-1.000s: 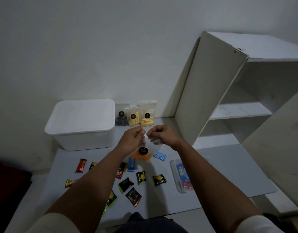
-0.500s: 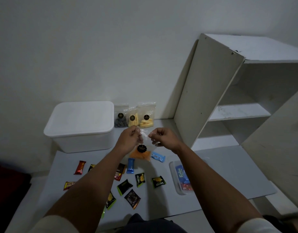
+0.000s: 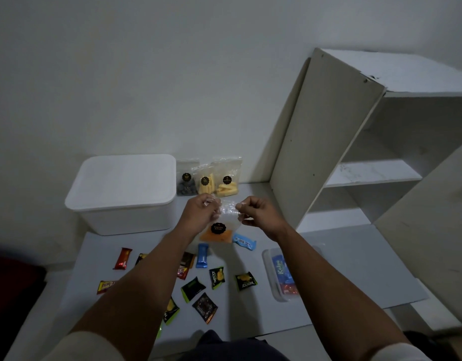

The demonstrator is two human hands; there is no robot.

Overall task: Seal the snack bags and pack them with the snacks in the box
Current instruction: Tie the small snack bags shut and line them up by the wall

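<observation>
A clear snack bag (image 3: 220, 229) with orange contents and a black round label hangs in the air between my hands. My left hand (image 3: 200, 213) pinches its top left corner and my right hand (image 3: 260, 213) pinches its top right corner. Behind them, three more clear bags (image 3: 210, 179) with dark and yellow snacks lean against the wall. A white box (image 3: 123, 194) with its lid on stands at the back left. Several small wrapped snacks (image 3: 217, 277) lie scattered on the grey board (image 3: 342, 259) under my arms.
A clear lidded tub (image 3: 280, 274) with blue and red packets sits on the board at right. A white open shelf unit (image 3: 368, 157) stands tilted at the right. A dark red object (image 3: 8, 277) lies at the left edge.
My hands have moved slightly apart along the top of the bag, which stays held up above the board. The view shifted a little.
</observation>
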